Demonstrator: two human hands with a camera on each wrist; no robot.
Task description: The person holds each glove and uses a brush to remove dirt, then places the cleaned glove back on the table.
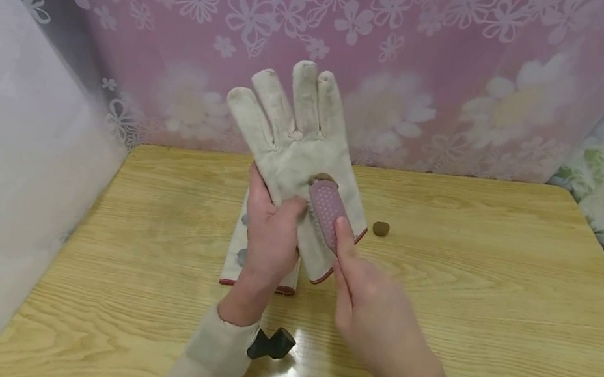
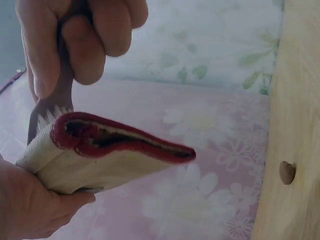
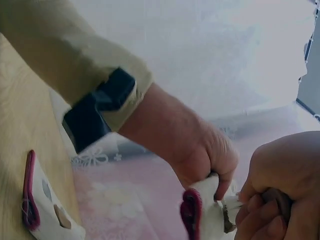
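Observation:
A white cloth work glove [image 1: 301, 159] with a red-edged cuff is held up above the table, fingers pointing away. My left hand [image 1: 272, 236] grips it by its side, thumb across the palm. In my right hand [image 1: 377, 312] is a purple scrubbing brush [image 1: 326, 212] with pale bristles, the forefinger lying along its back. Its bristles touch the glove's palm beside a brown patch [image 1: 324, 179]. The left wrist view looks into the folded cuff [image 2: 125, 136], with the brush handle [image 2: 62, 85] above it. A second white glove [image 1: 230, 266] with grey spots lies beneath, partly hidden.
A small brown lump [image 1: 381, 229] sits on the wooden table [image 1: 472, 275], right of the gloves. Behind the table's back edge hangs a pink flowered curtain [image 1: 282, 14]. Dark wrist mounts [image 1: 271, 344] stick out near the sleeves.

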